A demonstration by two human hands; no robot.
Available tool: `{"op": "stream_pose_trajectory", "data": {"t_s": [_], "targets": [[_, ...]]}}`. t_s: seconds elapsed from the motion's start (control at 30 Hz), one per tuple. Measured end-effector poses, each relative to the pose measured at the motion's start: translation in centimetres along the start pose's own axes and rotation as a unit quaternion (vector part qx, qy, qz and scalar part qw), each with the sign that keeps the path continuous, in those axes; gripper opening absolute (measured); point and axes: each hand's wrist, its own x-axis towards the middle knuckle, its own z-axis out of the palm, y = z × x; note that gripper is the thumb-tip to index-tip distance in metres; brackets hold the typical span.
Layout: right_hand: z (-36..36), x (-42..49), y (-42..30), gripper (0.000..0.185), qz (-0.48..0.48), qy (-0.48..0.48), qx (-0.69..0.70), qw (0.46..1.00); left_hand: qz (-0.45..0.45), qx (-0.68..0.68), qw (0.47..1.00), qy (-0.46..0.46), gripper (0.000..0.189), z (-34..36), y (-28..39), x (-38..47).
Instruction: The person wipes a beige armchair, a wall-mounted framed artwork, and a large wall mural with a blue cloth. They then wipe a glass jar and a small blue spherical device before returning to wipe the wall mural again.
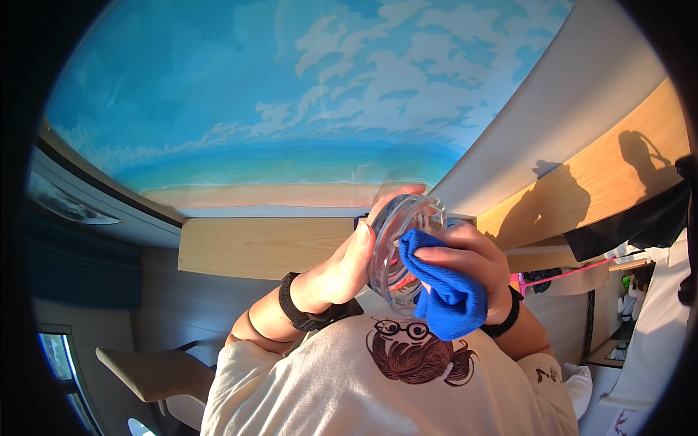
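Observation:
My left hand point(351, 256) grips a clear glass bowl point(390, 248) by its outer side, thumb on the near wall. The bowl is tilted on edge in front of my chest, its opening turned towards my right hand. A folded blue cloth point(450, 291) is pinched in my right hand point(480, 261), against or very close to the bowl's rim. Whether the cloth reaches inside cannot be made out. Reddish patches show through the glass; what they are is unclear. Each wrist wears a black band.
Beyond my hands a wooden tabletop point(262, 245) meets a wall with a beach and sky mural point(305, 109). A wooden panel point(600, 158) with shadows runs along the right. A chair point(152, 376) stands at lower left, and a dark blue curtain point(82, 267) hangs behind it.

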Motion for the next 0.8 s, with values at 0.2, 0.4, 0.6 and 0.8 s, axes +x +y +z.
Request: {"op": "stream_pose_trajectory", "data": {"t_s": [0.2, 0.4, 0.6, 0.8], "targets": [[0.1, 0.4, 0.0, 0.052, 0.015, -0.004, 0.030, 0.999, -0.026, -0.006, 1.000, -0.002, 0.104, 0.0, -0.3, 0.0], [0.1, 0.8, 0.6, 0.056, -0.020, 0.013, -0.010, 1.000, -0.030, 0.026, 0.999, -0.017, 0.103, -0.2, -0.7, 0.3], [0.7, 0.3, 1.1, 0.046, -0.110, -0.070, -0.078, 0.988, -0.081, -0.144, 0.986, 0.022, 0.098, 0.0, -0.7, 0.9], [0.6, 0.4, 1.6, 0.054, -0.064, -0.042, -0.066, 0.995, -0.076, -0.090, 0.993, 0.021, 0.096, -0.1, -0.7, 1.1]]}}
